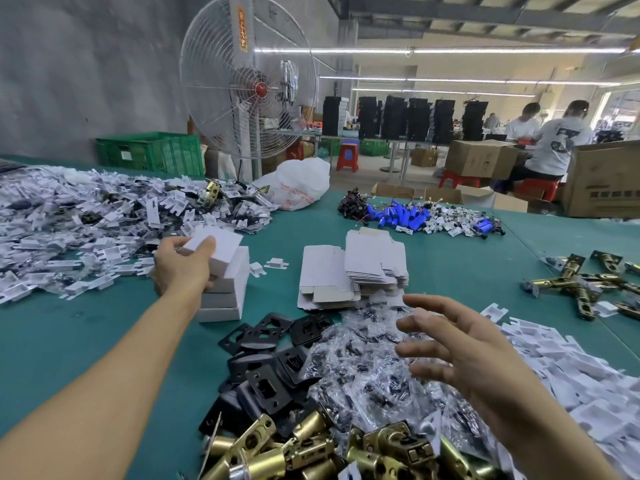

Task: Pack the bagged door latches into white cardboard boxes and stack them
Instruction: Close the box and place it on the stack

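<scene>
Found in the left hand (183,268), fingers curled round it: one closed white box (216,249), held at the top of a stack of closed boxes (225,296) on the green counter (86,341), touching the topmost or just above it; cannot tell which. Found the right hand (460,351) open, fingers spread, holding nothing, hovering over a pile of clear bags (356,372); contents of the bags too small to make out. Counted only a few boxes in the stack. Noted as left to do: a thick pile of flat boxes (349,275), unfolded, just behind the bags; loose brass latches (311,445) heaped at the near edge; scattered latches (581,285) well apart to the right; black plates (270,358) between the stack and the bags; a large heap of white card inserts (86,216) to the far left. Judged as early in the work: stacking of one box in hand, the bulk of the stock not yet boxed. Judged as next: seating this box squarely on the stack, then taking up fresh parts with the free hand.
</scene>
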Demonstrator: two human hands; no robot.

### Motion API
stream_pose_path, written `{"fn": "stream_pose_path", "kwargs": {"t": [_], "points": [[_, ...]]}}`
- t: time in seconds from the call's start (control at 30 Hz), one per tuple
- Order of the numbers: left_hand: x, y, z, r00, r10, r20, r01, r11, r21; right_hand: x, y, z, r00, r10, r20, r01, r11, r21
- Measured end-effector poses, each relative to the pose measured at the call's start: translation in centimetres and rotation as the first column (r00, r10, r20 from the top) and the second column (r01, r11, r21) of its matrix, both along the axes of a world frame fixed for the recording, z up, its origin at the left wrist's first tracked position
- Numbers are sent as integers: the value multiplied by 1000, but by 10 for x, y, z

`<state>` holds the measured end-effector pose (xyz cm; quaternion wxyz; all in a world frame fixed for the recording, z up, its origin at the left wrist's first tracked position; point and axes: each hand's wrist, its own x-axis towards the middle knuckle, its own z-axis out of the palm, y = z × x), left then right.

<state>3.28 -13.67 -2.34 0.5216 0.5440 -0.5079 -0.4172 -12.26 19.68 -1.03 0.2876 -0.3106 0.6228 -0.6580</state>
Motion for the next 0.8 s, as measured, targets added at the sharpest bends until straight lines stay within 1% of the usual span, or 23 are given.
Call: {"fn": "stream_pose_path", "kwargs": {"t": [0.1,0.3,0.4,0.53,0.6,0.7,0.8], "points": [[0,-4,-13,990,45,130,-45,999,-6,0,-1,-2,1000,7,5,-7,1000,12],[-4,-11,-19,968,28,249,-35,999,21,1,-3,-4,1000,13,-5,-13,1000,28],[-8,-11,-23,956,-28,291,35,999,-19,1,-4,-6,1000,9,-4,-9,999,42],[-9,-11,-25,949,-93,303,122,989,-80,3,-6,-7,1000,13,-8,-13,998,67],[-7,-11,-28,936,-93,341,139,984,-113,5,-6,-7,1000,29,-12,-28,998,63],[-2,-9,-30,895,-78,440,156,977,-144,6,-7,-6,999,42,-16,-41,997,60],[0,-7,-29,882,-38,470,145,970,-194,6,-8,-7,999,43,-14,-43,998,54]]}}
